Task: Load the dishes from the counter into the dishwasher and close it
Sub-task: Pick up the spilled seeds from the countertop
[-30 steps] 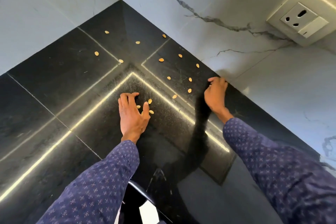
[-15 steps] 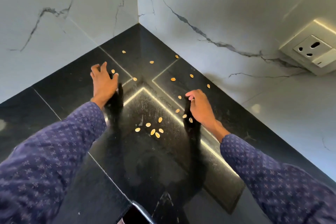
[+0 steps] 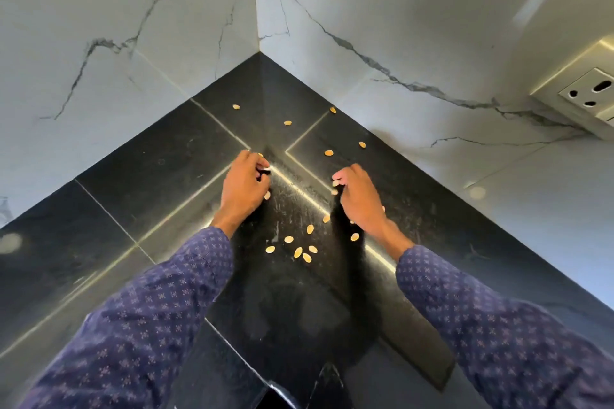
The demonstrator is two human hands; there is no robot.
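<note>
Head view: I see my left hand [image 3: 244, 191] and right hand [image 3: 360, 201], fingers curled down on the black stone counter [image 3: 143, 176], gathering small tan seeds [image 3: 300, 251]; whether either pinches one I cannot tell. The pile lies between my wrists, nearer the right. No dishes or dishwasher show.

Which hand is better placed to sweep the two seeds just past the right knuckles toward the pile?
Right. The right hand sits directly below those seeds; the left hand is across the gold inlay, further off.
</note>
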